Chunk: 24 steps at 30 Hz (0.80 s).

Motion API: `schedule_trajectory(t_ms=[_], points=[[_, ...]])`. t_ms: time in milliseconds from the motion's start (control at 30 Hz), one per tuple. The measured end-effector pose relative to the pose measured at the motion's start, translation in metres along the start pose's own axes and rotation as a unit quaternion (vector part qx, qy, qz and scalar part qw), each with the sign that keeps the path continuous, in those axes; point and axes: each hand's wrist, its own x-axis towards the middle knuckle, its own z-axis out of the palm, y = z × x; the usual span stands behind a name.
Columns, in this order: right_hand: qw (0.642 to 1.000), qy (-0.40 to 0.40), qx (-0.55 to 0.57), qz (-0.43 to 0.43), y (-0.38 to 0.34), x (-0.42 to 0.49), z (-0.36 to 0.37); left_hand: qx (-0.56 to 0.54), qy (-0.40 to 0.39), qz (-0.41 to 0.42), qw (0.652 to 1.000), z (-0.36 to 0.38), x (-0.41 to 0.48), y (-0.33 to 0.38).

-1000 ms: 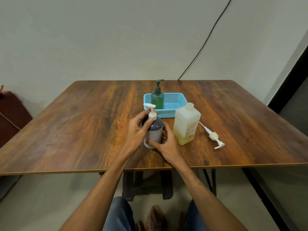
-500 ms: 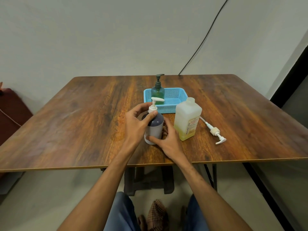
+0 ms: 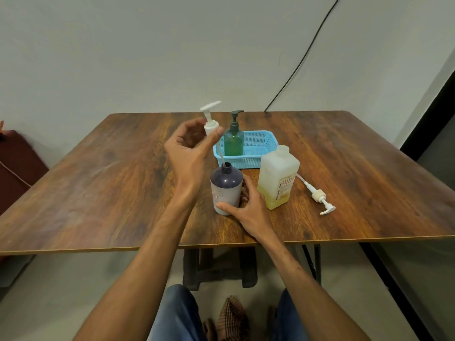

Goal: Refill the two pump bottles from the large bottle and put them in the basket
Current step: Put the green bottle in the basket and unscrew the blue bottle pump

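1. Head view: the left hand is held up above the table, its thumb and fingers pinched on the collar of a white pump head. The pump's thin tube slants down and to the right, and its lower end is at the open neck of the purple bottle.
2. The purple bottle stands upright near the table's near edge, about midway across. The right hand grips it low on the body, with the thumb across the near side and the fingers curled round the right side.
3. The large bottle stands upright just right of the purple one, uncapped, with yellowish liquid in its lower part. Whether it touches the right hand cannot be told.
4. A loose pump lies flat on the table right of the large bottle, its tube pointing back toward that bottle.
5. Farther off, the green pump bottle stands upright in the left part of the blue basket, pump on.
6. A black cable runs down the far wall.
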Motion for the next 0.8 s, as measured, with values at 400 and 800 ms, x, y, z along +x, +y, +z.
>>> schedule_trajectory(t_ms=[400,800], points=[[1.000,-0.003,0.003,0.002,0.001,0.001,0.000,-0.172,0.166,-0.082,0.967,-0.044,0.030,0.013],[1.000,0.008,-0.006,-0.004,0.000,0.000,0.000,0.183,0.140,-0.050,0.972,-0.094,-0.029,-0.072]])
